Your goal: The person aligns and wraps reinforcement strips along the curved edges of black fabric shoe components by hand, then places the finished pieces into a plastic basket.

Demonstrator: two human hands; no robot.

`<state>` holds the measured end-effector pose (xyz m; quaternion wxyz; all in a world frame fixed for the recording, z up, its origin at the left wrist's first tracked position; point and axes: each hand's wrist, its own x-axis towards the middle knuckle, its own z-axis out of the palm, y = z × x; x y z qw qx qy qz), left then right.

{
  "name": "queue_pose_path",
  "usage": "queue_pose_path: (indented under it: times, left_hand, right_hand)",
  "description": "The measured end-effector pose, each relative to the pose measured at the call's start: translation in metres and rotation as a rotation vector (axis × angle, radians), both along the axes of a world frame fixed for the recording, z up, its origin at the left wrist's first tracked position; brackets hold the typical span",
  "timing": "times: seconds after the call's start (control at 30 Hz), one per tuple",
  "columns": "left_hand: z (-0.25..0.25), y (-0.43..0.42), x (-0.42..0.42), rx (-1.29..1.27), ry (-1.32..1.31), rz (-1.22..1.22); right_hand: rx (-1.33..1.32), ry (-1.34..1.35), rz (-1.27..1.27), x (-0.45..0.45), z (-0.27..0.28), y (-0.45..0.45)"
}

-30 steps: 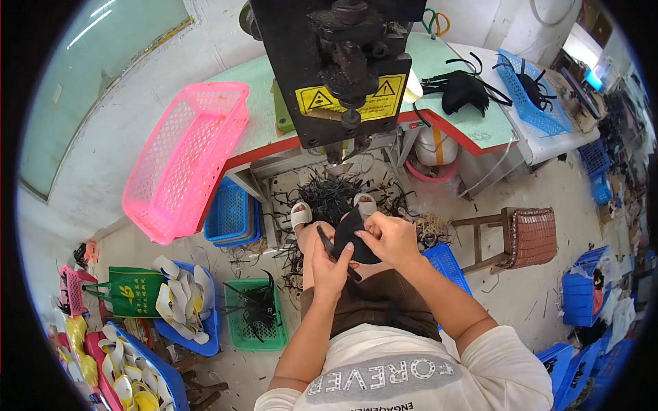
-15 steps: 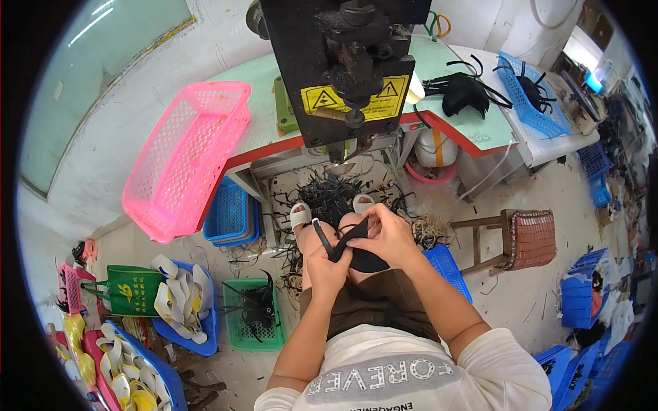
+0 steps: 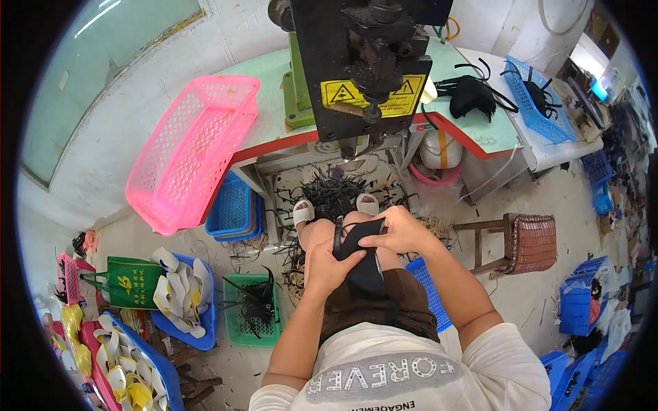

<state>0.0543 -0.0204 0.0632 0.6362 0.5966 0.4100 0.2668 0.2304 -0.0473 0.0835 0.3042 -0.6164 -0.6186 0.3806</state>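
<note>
Over my lap I hold a black strappy shoe upper (image 3: 367,274), a soft dark piece with a narrow strap standing up on its left side. My left hand (image 3: 330,266) grips its left edge, thumb lying across the front. At its upper right, my right hand (image 3: 399,233) pinches the piece between thumb and fingers. My fingers partly cover it. Beyond my hands stands a black press machine (image 3: 373,75) with yellow warning labels, its lower tip above the littered floor.
A pink basket (image 3: 161,212) rests at the table's left. More black uppers (image 3: 471,96) lie on the right of the table, beside a light-blue basket (image 3: 541,116). Black scraps (image 3: 332,188) cover the floor by my feet. A green basket (image 3: 233,335) and wooden stool (image 3: 531,243) flank me.
The black upper has turned in my hands, and more of its flat face now hangs below my left thumb. My right hand has shifted slightly right. The camera view has moved a little.
</note>
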Motion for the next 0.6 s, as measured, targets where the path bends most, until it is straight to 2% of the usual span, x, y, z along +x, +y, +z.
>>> queue_pose_path:
  times: [0.03, 0.07, 0.1, 0.13, 0.17, 0.23, 0.3, 0.37, 0.43, 0.47, 0.53, 0.6]
  left_hand:
    - [-0.003, 0.002, 0.0, 0.039, -0.002, 0.02]
    - [-0.005, 0.002, 0.001, 0.076, -0.005, 0.041]
    - [-0.005, 0.002, 0.003, 0.076, -0.007, 0.047]
    - [-0.004, 0.001, 0.008, -0.173, -0.193, 0.186]
    - [-0.003, 0.0, 0.013, -0.42, -0.38, 0.322]
    - [0.001, -0.004, 0.017, -0.4, -0.402, 0.365]
    - [-0.004, -0.006, 0.016, -0.453, -0.369, 0.302]
    - [-0.011, -0.008, 0.013, -0.384, -0.302, 0.285]
    - [-0.018, -0.006, 0.01, -0.155, -0.171, 0.142]
    - [-0.018, -0.006, 0.008, -0.154, -0.169, 0.14]
    - [-0.018, -0.004, 0.004, 0.105, -0.008, 0.062]
    - [-0.016, -0.002, 0.003, 0.191, 0.027, 0.069]
  right_hand:
    - [0.086, 0.117, -0.003, 0.0, 0.001, 0.0]
    - [0.086, 0.114, 0.0, -0.001, -0.007, 0.001]
    - [0.132, 0.255, -0.112, -0.003, -0.022, 0.004]
    - [0.178, 0.397, -0.225, -0.008, -0.028, 0.005]
    - [0.179, 0.396, -0.219, -0.014, -0.031, 0.005]
    - [0.321, 0.49, -0.331, -0.027, -0.031, 0.003]
    - [0.292, 0.56, -0.367, -0.028, -0.021, 0.0]
    - [0.165, 0.17, -0.214, -0.019, -0.009, -0.002]
    - [0.153, 0.131, -0.152, -0.01, -0.003, -0.001]
    - [0.145, 0.092, -0.088, -0.007, 0.001, 0.0]
    - [0.104, 0.13, -0.042, -0.003, 0.014, -0.002]
    - [0.063, 0.165, 0.012, -0.005, 0.016, -0.002]
